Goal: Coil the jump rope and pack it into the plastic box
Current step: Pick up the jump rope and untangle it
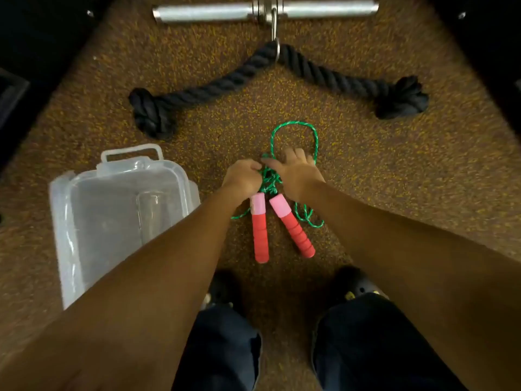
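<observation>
The jump rope has a green cord [293, 131] and two red handles with pink tops [260, 230], which lie side by side on the speckled floor. My left hand [244, 174] is closed around the bunched cord just above the handles. My right hand [294, 172] presses on the cord beside it, fingers over the strands. A loop of cord sticks out beyond my fingers and loose ends trail to the right of the handles. The clear plastic box [84, 193] stands open on the floor to the left, with nothing inside.
A thick black rope attachment [248, 71] lies in a V beyond my hands, clipped to a metal bar [214, 13] at the top. My two shoes [358, 286] and dark trouser legs are at the bottom. Dark equipment fills both upper corners.
</observation>
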